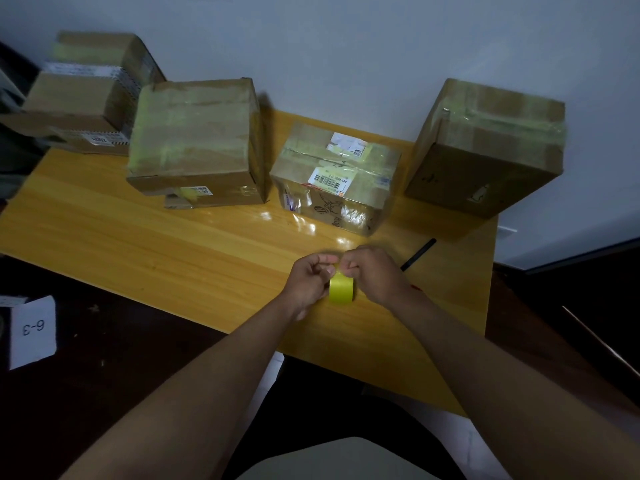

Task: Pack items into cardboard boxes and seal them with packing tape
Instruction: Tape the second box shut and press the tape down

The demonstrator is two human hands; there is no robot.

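presently on the yellow wooden table (145,237): one roll of yellow packing tape (341,288), held upright above the near middle of the tabletop, between both hands. left hand (308,280): fingers curled round the roll's left side, thumb and forefinger pinching at its top edge. right hand (372,273): fingers curled, pinching at the top of the roll just beside the left fingertips. whether a tape end is lifted cannot be told.

boxes, all closed and taped: large box (195,140), left of centre; small labelled box (337,178), centre, directly beyond the hands; tall box (485,147), far right corner. stacked boxes (93,91) at far left, blurred.

black pen (418,254): lying on the table, just right of the right hand. paper card marked "6-3" (33,330): on the dark surface at left.
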